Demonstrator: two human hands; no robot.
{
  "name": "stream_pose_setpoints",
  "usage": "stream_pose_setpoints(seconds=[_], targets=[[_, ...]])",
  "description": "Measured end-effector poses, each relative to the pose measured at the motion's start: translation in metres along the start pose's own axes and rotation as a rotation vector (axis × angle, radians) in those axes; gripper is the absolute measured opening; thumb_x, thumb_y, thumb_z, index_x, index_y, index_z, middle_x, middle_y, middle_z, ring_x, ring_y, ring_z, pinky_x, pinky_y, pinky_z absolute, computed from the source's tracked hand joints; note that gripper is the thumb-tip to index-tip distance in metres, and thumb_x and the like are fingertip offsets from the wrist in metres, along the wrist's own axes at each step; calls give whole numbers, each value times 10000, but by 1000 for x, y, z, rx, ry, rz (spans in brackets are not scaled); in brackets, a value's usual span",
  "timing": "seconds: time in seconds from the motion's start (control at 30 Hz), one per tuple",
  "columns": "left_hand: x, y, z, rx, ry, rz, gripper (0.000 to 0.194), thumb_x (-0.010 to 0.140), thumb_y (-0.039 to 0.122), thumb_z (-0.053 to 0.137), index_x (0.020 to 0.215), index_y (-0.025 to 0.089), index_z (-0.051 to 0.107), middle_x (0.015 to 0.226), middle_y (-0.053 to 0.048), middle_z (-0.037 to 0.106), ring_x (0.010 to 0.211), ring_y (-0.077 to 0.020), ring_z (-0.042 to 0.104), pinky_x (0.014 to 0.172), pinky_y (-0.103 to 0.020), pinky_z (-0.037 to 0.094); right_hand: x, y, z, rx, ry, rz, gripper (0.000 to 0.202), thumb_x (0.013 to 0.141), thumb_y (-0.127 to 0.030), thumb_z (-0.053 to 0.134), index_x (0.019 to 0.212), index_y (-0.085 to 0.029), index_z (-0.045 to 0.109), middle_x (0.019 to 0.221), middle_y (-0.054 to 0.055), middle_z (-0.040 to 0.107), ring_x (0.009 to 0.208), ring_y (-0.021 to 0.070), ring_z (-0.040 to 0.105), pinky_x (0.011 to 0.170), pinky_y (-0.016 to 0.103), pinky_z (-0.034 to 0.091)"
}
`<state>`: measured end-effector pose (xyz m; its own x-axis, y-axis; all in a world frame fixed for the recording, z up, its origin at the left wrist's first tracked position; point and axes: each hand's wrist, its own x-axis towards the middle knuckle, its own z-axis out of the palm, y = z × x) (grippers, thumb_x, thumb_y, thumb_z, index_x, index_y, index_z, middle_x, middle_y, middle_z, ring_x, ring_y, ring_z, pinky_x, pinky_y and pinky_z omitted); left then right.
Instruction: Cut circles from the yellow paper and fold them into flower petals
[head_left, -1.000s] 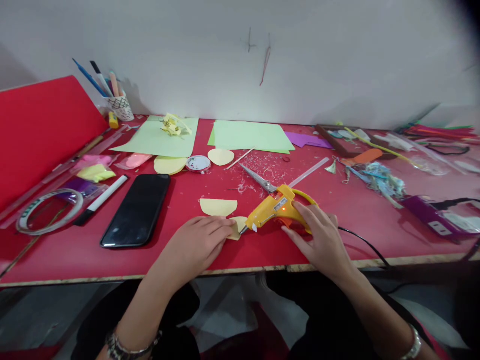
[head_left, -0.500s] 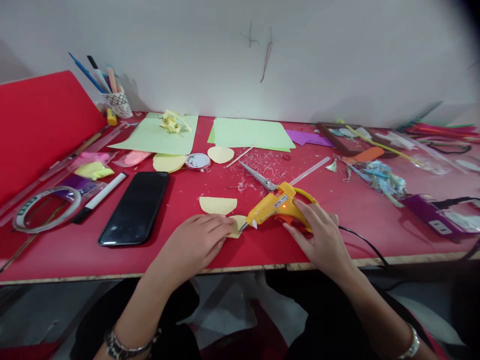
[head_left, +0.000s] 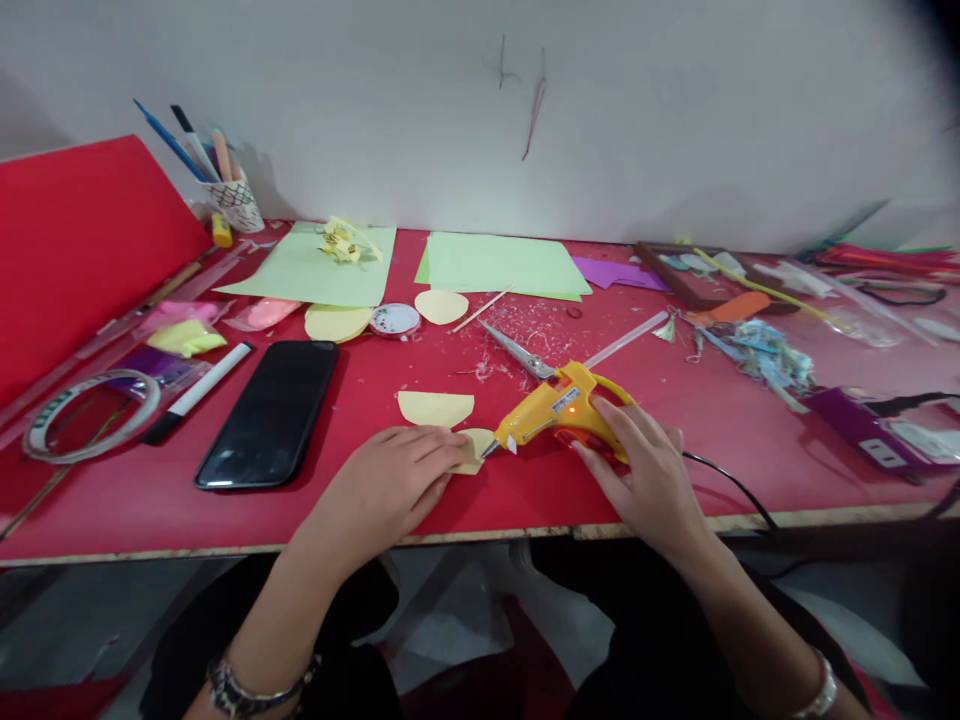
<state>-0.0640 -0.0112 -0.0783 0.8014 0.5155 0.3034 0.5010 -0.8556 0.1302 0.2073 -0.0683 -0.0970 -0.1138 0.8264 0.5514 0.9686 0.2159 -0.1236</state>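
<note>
My right hand (head_left: 649,475) is wrapped round the handle of a yellow hot glue gun (head_left: 540,408), whose orange light glows. Its metal nozzle touches or nearly touches the right edge of a small pale yellow paper cutout (head_left: 474,452). My left hand (head_left: 397,475) holds that cutout down on the table, fingers together and covering its left part. Just behind it lies a half-round yellow paper piece (head_left: 435,408). Scissors (head_left: 517,350) lie behind the glue gun, partly hidden by it, and a clear glue stick (head_left: 626,338) sticks out from behind the gun.
A black phone (head_left: 270,415), a marker (head_left: 196,393) and a tape roll (head_left: 94,415) lie on the left. Green paper sheets (head_left: 502,265) and more yellow cutouts (head_left: 441,307) are at the back. A black cord (head_left: 735,485) runs right near the table edge, below a purple box (head_left: 874,430).
The view has shifted very slightly. Both hands, the glue gun and the paper cutout stay in nearly the same places.
</note>
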Motion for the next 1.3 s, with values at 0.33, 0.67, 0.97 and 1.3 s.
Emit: stream_pose_setpoints(seconds=[0.33,0.67,0.97,1.3], targets=[[0,1,-3,-28,-7,-6,231,866,166,475,1051,168,614,1129,-61,678,1016,-212,631,837,-392,536,0,-2,-1,12,-32,14,334,926,-339,441,1181,-143,528,950,133,644,834,286,611,674,379,400],[-1,0,-1,-53,-29,-25,257,870,165,465,1084,183,606,1130,-65,673,1043,-202,617,857,-380,520,-1,0,0,34,-20,49,307,920,-326,449,1179,-184,534,957,121,654,851,289,604,689,380,394],[1,1,-1,-39,-21,-24,244,865,159,476,1070,163,607,1126,-76,678,1025,-209,628,842,-386,533,0,0,-1,18,3,66,298,927,-300,447,1176,-171,545,953,119,652,860,282,601,677,363,381],[0,0,-1,-69,-59,-53,245,872,161,465,1070,183,607,1167,-59,662,1061,-207,615,866,-395,522,1,-2,-2,0,24,116,276,929,-291,421,1148,-193,555,937,110,659,832,276,604,696,371,370]])
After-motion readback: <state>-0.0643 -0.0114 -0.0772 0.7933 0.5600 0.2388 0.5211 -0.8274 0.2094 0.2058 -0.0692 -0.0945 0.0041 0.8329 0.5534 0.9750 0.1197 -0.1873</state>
